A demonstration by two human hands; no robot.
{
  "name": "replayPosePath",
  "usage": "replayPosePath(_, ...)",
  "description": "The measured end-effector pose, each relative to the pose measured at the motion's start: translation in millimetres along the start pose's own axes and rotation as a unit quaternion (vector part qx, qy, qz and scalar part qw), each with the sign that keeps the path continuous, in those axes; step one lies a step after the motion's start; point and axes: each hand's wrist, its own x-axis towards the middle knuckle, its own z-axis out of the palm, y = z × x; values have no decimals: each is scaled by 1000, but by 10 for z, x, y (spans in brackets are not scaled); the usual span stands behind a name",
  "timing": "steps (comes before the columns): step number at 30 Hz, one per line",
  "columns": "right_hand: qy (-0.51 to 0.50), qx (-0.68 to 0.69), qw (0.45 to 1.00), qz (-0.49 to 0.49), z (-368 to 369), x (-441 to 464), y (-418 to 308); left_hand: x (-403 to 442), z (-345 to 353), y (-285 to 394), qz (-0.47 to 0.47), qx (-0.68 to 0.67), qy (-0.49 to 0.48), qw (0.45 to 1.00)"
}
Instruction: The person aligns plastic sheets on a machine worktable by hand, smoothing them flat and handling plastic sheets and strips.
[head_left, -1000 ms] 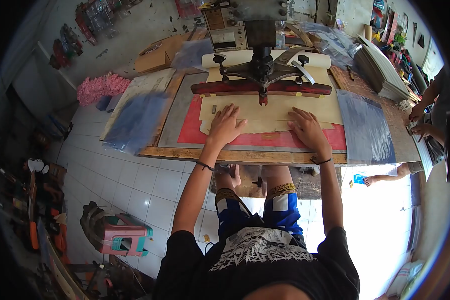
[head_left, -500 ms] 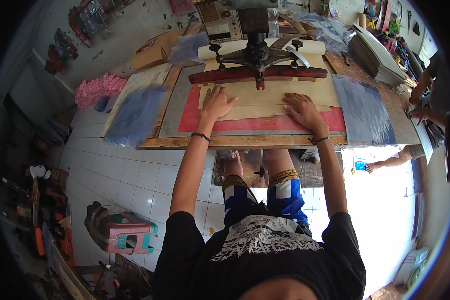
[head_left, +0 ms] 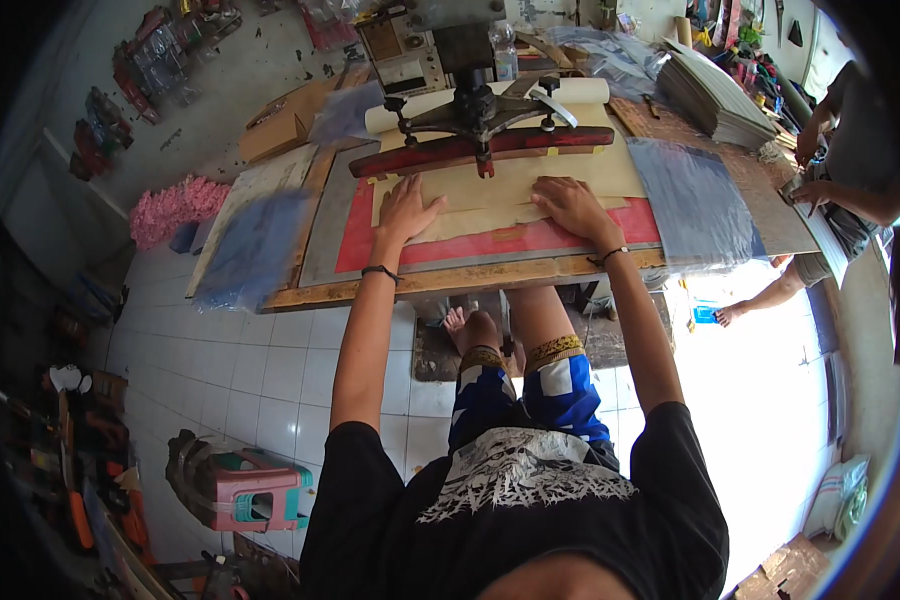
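The left hand [head_left: 407,210] and right hand [head_left: 573,208] rest spread, palms down, on the tan sheet [head_left: 485,205] partly under the red bar [head_left: 420,155] on the tabletop [head_left: 470,277]; it looks light, easily creased, best taken by side edges

- Press [head_left: 463,48]: top cut off by upper picture edge.
- Tan sheet [head_left: 480,195]: partly hidden behind red bar [head_left: 420,155].
- Co-worker [head_left: 863,150], beyond worktop's [head_left: 530,270] right edge: head out of view.
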Motion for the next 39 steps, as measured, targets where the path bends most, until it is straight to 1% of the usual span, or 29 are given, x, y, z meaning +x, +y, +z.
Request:
replayPosePath(2, -7, -18, 1000, 24, 19, 99, -11, 33, 123, -97, 5, 1, 10, 1000)
replayPosePath(5, -44, -104, 993, -40, 521, 363, 478, -23, 32, -22, -4, 9, 15, 1000)
replayPosePath(6, -13, -98, 995, -17, 451, 349, 391, -34, 8, -18, -2, 11, 14, 1000)
replayPosePath(7, 14, -91, 996, 7, 381, 251, 147, -45, 18, -33, -3, 13, 8, 1000)
replayPosePath(8, 38, -83, 995, 30, 305, 197, -22, -39, 60, -76, 11, -3, 32, 999)
replayPosePath(9, 42, -75, 996, 31, 275, 220, -20, -9, 70, -91, 10, -23, 44, 999)
replayPosePath(12, 37, -57, 997, 33, 274, 203, -41, -8, 101, -156, 2, -66, 67, 996)
replayPosePath(15, 27, -75, 997, 24, 235, 221, -23, -13, 91, -187, 26, -33, 53, 998)
replayPosePath(18, 25, -77, 996, 21, 227, 212, -36, -66, 110, -184, 34, -37, 65, 997)
replayPosePath(21, 28, -72, 997, 22, 217, 224, -24, -122, 8, -195, 50, -100, 45, 993)
replayPosePath(24, 22, -67, 997, 25, 201, 234, -9, -197, -19, -269, 51, -112, 36, 992)
replayPosePath(26, 14, -69, 997, 26, 196, 239, -12, -214, 16, -317, 54, -98, 38, 993)
replayPosePath(30, 40, -57, 997, 24, 226, 228, 18, -219, 46, -320, 55, -70, 50, 995)
replayPosePath(32, 70, -34, 997, 23, 263, 221, 58, -208, 69, -344, 73, -106, 70, 989)
replayPosePath(33, 61, -23, 997, 33, 261, 190, 65, -214, 81, -389, 81, -122, 83, 986)
replayPosePath(35, 50, -7, 997, 50, 184, 108, 79, -319, 93, -450, 54, -144, 88, 984)
replayPosePath(36, 17, -5, 998, 54, 88, 65, 42, -340, 64, -441, 42, -158, 90, 983)
replayPosePath(39, 61, -28, 998, 18, 139, 42, 71, -401, 48, -434, 52, -96, 92, 990)
